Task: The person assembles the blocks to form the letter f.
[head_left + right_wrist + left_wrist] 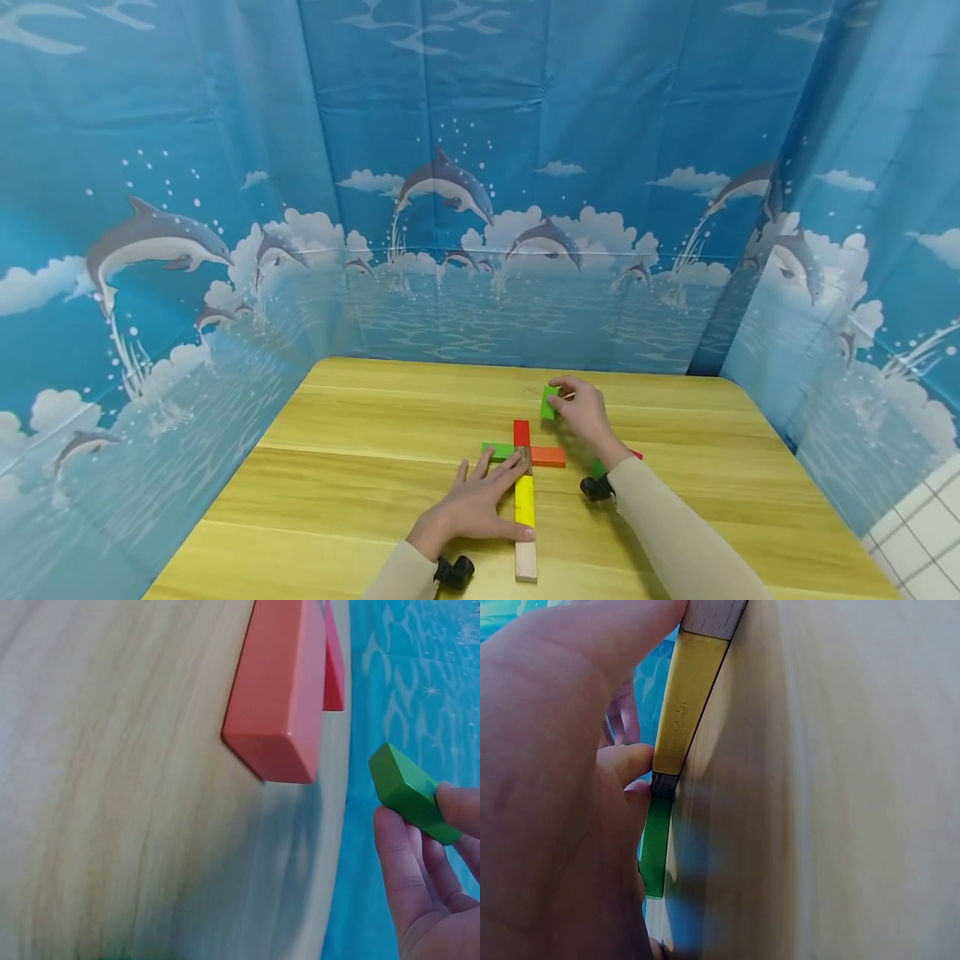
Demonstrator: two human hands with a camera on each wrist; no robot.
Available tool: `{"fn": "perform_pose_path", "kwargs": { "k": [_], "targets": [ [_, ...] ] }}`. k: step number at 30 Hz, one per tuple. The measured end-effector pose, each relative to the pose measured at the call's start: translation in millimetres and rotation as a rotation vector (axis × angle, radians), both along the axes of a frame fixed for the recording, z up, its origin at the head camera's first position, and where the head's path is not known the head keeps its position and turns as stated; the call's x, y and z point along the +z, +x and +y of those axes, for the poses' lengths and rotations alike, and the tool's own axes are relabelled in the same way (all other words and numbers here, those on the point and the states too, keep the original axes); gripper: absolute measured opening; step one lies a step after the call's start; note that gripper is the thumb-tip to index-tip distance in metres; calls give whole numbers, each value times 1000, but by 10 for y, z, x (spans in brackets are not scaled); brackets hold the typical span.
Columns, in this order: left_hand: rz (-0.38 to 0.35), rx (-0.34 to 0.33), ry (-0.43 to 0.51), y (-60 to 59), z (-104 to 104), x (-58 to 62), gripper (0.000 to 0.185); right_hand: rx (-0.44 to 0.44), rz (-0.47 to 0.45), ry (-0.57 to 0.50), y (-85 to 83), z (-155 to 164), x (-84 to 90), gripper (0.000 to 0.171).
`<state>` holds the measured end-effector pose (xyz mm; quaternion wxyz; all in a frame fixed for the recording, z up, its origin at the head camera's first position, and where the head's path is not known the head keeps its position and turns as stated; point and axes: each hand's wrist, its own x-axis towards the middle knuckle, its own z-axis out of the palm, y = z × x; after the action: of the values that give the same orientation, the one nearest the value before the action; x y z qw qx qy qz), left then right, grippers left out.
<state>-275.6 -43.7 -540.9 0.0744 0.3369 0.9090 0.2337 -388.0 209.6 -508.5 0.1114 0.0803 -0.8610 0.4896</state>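
Wooden blocks lie flat in a cross shape on the table. A red block (pixel 521 432) forms the top, a green block (pixel 495 452) the left arm, an orange block (pixel 549 457) the right arm. Below the dark brown block (pixel 527 468) at the crossing come a yellow block (pixel 524 502) and a pale wood block (pixel 526 564). My left hand (pixel 476 506) rests with fingers spread, touching the brown block and, by the thumb, the yellow-pale joint. Beyond the red block, my right hand (pixel 583 411) pinches another green block (pixel 411 796) between thumb and fingers, raised above the table.
Partly hidden by the right wrist, one more green block (pixel 597 468) and a pinkish-red block (pixel 637 455) lie on the wooden table (pixel 337 467). A blue dolphin-print curtain (pixel 465 317) hangs behind the table and along its sides.
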Motion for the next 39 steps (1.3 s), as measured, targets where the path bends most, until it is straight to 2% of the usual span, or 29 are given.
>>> {"fn": "perform_pose_path", "kwargs": {
  "k": [9,21,24,31,39],
  "targets": [
    [-2,2,-6,3,-5,6,96,-37,-80,-93,-113,-43,-60,34],
    [9,1,-1,0,-1,-13,96,-73,-203,-138,-258,-108,-203,35],
    [12,3,-1,5,-9,-14,96,-63,-210,-118,-266,-150,-205,39],
    [-11,-2,11,15,-5,-15,95,-38,-198,27,-260,-231,-189,46],
    [4,4,-10,-1,2,-19,95,-39,-225,44,-264,-308,-168,44]
  ]
}}
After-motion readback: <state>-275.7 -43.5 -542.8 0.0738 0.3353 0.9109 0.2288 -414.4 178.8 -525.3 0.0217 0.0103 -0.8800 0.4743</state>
